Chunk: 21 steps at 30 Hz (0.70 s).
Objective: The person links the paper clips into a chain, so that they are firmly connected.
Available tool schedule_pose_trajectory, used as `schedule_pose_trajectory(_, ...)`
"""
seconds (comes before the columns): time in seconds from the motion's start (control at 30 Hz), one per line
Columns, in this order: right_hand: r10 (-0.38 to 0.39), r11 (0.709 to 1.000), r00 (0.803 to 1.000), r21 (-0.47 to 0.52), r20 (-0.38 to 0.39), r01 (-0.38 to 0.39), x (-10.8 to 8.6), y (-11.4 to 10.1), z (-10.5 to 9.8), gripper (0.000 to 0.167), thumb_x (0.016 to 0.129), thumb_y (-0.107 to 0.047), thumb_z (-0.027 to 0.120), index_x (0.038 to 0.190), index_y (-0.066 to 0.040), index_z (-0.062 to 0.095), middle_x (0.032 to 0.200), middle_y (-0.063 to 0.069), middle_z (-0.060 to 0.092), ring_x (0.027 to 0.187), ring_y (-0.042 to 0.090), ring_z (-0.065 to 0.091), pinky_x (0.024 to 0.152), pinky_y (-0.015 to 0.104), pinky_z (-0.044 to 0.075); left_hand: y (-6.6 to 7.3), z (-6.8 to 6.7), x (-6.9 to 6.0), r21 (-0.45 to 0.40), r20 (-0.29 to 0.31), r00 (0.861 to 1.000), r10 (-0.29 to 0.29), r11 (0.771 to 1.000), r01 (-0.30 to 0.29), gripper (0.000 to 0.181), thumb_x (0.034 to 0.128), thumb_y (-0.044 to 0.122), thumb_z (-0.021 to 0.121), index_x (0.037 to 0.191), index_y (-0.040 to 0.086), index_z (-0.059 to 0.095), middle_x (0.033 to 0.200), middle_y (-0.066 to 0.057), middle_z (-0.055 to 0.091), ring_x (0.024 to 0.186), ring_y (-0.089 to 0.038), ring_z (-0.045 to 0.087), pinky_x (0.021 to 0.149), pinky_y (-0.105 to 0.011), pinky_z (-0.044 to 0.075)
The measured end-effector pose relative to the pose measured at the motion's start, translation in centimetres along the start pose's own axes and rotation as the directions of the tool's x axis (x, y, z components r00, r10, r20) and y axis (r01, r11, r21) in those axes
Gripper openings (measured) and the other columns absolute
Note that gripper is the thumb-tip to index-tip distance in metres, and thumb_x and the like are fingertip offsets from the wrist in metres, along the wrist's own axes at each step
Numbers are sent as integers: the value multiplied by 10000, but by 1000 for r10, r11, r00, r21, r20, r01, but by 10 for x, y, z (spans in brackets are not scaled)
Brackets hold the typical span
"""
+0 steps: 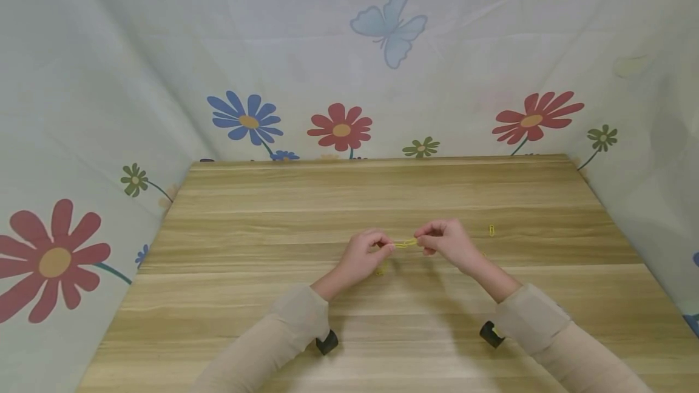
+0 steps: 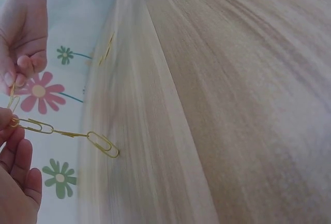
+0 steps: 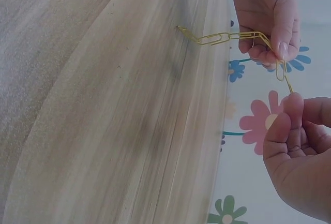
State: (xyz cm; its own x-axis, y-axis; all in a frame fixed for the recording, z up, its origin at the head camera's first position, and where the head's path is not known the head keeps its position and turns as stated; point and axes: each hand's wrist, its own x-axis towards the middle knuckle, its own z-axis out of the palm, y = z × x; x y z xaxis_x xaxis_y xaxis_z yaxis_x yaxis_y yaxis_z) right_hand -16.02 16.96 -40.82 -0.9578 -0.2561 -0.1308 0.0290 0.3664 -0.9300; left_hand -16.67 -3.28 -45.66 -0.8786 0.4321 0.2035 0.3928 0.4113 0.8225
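My left hand [image 1: 364,256] pinches a chain of yellow paper clips [image 3: 214,39] between thumb and fingers. Several linked clips hang from it, and the lowest end touches the table in the right wrist view. Opposite, my right hand [image 1: 449,242] pinches the end of a yellow paper clip [image 2: 14,99] with its fingertips. The two hands are a short gap apart, above the middle of the table, with clips stretched across the gap. Whether the right hand's clip is hooked into the chain cannot be made out. Fingertips hide parts of the clips.
A loose yellow paper clip [image 1: 491,230] lies on the wooden table [image 1: 327,193], to the right of my right hand. Another small yellow clip [image 1: 483,254] shows partly beside the right wrist. A flower-printed cloth [image 1: 306,47] stands behind the table and along its sides.
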Motion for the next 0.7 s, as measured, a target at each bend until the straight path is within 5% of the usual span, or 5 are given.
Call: schedule_pose_trajectory(0.7,8,999,1000,-35,-22,-9,2,4,6,157,803,-19,575,898,102,606,821,224,629,557,80,544,564,231,497,-1,0,-1,1,2,1000,0,1000,0,181,853,211,580,838,45,651,828,13,608,811,-95,551,792,-322,437)
